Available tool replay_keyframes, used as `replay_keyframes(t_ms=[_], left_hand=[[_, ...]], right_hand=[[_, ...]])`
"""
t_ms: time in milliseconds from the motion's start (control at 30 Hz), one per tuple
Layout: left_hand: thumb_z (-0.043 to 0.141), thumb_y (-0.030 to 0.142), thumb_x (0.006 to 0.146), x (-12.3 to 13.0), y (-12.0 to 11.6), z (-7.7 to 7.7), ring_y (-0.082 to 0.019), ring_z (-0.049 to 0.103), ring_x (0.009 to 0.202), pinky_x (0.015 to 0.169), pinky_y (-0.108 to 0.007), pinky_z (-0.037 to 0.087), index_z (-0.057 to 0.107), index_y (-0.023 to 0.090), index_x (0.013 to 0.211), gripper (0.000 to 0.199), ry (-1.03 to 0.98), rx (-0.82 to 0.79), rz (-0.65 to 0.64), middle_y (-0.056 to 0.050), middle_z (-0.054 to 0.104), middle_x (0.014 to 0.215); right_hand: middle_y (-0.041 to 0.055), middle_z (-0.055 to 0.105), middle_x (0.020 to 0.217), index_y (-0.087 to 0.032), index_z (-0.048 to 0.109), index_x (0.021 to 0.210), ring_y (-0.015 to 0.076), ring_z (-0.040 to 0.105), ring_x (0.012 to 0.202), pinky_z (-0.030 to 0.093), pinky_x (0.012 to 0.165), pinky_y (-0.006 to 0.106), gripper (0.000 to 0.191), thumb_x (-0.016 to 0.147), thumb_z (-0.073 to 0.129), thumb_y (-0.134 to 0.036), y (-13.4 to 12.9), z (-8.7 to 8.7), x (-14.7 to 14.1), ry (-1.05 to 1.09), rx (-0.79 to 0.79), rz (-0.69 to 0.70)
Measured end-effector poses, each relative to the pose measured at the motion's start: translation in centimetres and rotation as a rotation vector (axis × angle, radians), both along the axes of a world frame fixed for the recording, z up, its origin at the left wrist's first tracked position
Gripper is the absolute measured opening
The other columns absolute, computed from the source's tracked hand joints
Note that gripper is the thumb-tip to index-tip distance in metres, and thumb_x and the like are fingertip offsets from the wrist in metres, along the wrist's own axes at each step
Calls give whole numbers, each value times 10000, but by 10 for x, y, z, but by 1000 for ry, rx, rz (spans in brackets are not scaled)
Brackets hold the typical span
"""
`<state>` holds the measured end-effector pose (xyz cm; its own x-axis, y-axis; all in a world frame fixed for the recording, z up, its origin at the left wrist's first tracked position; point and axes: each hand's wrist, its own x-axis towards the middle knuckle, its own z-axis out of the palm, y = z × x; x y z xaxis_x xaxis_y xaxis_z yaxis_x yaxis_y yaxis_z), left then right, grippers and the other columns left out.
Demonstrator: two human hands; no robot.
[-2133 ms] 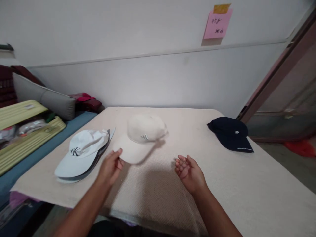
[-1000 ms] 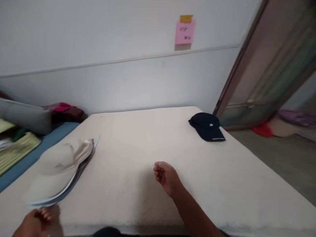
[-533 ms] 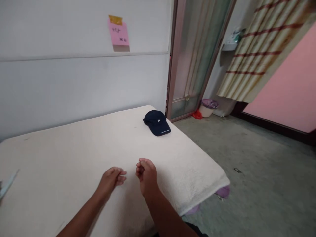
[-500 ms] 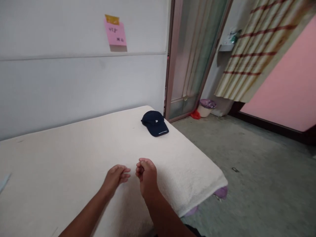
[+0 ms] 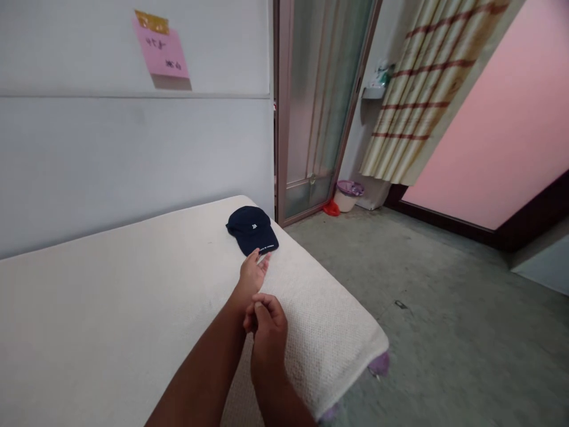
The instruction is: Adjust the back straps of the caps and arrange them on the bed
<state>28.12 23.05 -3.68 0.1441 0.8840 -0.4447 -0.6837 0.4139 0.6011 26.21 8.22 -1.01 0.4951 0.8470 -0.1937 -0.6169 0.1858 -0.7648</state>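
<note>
A dark navy baseball cap (image 5: 251,224) rests on the cream cover near the far corner of the bed (image 5: 133,296), its brim facing me. My left hand (image 5: 254,271) is stretched out to the front edge of the brim. Its thumb and fingers are apart, and whether they touch the brim I cannot tell. Closer to me, beside the left forearm, my right hand (image 5: 269,320) is raised over the cover with its fingers curled in and the thumb against them. Nothing shows in it.
A pink note (image 5: 162,52) is taped to the pale wall. Right of the bed are a framed glass door (image 5: 320,118), a lined bin (image 5: 348,194) with a red bag (image 5: 331,207), and a striped curtain (image 5: 409,101). A small dark object (image 5: 400,304) lies on the concrete floor.
My left hand has moved forward and right, from the near part of the bed to the cap's brim. My right hand stays curled in nearly the same place. The view has turned slightly right.
</note>
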Motion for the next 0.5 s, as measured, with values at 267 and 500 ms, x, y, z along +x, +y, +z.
replay_keyframes(t_ms=[267,500], left_hand=[[586,166,846,-76,-39,11,-67,539,554,451,-162,430,605,127,1013,172,231,55,226,-1,594,752],[663,116,742,-178,-164,25,-34,371,334,293,-109,240,635,119,932,192,386,18,258,63,476,448]], right_hand=[[-13,572,624,-148,576,740,85,511,508,361,473,196,101,678,580,-227,2,-13,-1,253,-184,118],[71,686,774,-147,634,843,169,637,678,461,566,251,273,758,586,-402,10,-11,-22,374,-231,352]])
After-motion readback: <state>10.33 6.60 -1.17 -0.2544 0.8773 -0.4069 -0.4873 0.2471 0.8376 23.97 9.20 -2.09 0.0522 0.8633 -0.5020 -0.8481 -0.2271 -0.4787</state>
